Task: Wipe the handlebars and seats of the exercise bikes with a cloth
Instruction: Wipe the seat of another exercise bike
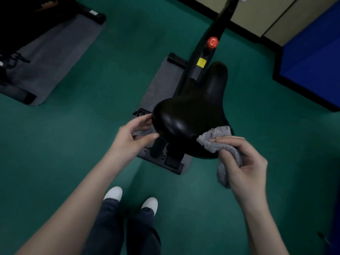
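A glossy black bike seat [189, 115] fills the middle of the head view, its nose pointing away toward the black frame [207, 50] with a red knob [212, 42]. My right hand [244, 162] grips a bunched grey cloth [217, 138], whose free end lies against the seat's rear right edge. My left hand [134, 135] sits at the seat's rear left edge, fingers relaxed and fingertips touching its side, thumb stretched under the rim. The handlebars are out of view.
The bike stands on a grey mat [161, 85] over green floor [92, 70]. A second bike's base and mat [47, 57] lie at the far left. A blue panel [312, 57] and beige wall are at the right. My white shoes [114, 194] are below.
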### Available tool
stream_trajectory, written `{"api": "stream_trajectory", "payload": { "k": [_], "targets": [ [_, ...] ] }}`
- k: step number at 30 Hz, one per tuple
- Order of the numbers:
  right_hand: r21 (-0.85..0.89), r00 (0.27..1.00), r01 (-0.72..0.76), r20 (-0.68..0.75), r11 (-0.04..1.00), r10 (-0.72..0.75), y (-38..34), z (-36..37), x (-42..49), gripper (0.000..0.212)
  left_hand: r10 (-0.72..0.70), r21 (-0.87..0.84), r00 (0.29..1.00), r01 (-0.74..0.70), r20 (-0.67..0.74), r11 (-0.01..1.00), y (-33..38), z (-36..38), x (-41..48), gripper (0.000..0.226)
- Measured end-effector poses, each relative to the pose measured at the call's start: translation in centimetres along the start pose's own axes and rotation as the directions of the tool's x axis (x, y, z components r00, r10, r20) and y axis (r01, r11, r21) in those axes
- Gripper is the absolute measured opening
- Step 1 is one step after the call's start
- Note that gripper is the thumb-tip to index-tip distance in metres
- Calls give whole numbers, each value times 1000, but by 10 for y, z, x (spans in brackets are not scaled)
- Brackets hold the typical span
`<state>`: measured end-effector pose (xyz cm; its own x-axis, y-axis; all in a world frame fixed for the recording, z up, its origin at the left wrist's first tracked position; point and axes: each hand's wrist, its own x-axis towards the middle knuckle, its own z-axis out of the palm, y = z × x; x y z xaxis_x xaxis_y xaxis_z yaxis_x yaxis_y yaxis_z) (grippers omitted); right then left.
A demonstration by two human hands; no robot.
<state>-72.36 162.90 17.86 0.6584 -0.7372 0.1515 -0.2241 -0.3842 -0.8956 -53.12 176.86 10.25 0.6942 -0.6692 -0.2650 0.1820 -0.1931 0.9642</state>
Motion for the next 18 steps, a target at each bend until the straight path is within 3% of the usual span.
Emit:
{"api": "stream_trajectory", "payload": {
  "k": [5,14,18],
  "targets": [
    [161,965,-157,-183,974,186,-22,5,-9,33,-26,181,999,18,45,983,30,-9,-4,46],
    [173,947,-142,-263,975,184,-85,14,-7,22,1,365,979,-78,206,928,91,-45,-22,29],
    [184,916,-153,-343,971,210,-117,10,-28,20,44,476,948,-197,314,857,113,-55,-32,31]
  ]
}}
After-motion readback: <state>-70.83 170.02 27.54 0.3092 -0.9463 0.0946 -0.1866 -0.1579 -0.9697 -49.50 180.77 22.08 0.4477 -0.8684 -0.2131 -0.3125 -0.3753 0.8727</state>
